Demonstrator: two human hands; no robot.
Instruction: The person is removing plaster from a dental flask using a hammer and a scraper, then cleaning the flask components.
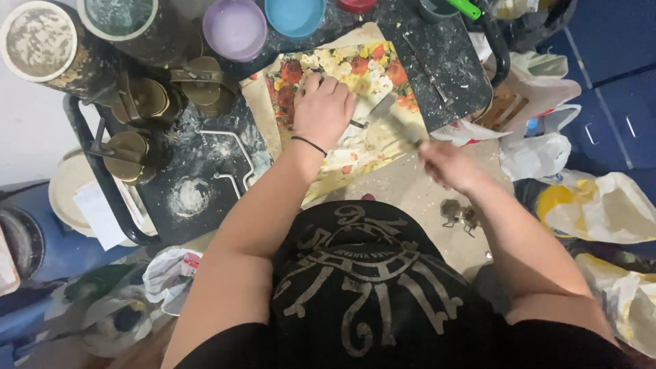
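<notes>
The left hand (321,109) lies palm down, fingers spread flat and holding nothing, pressing on a floral-printed sheet (355,72) with red and yellow flowers that rests on the dark, paint-spattered table (198,157); a thin black band circles that wrist. The sheet sits near the centre of the view, its lower edge hanging over the table's near side. At about 3 o'clock from the left hand, the right hand (447,167) is blurred but its grip is closed around the handle of a flat-bladed scraper (389,113), whose blade points toward 10 o'clock and meets the sheet just beside the left hand's fingers. At 12 o'clock, along the table's far edge, stand a purple bowl (236,27) and a blue bowl (295,15), side by side. At 10 o'clock stand two tall spattered cans (41,41), with round brass-coloured pieces (147,99) below them. At 3 o'clock, off the table, lie crumpled plastic bags (540,150) on the floor.
</notes>
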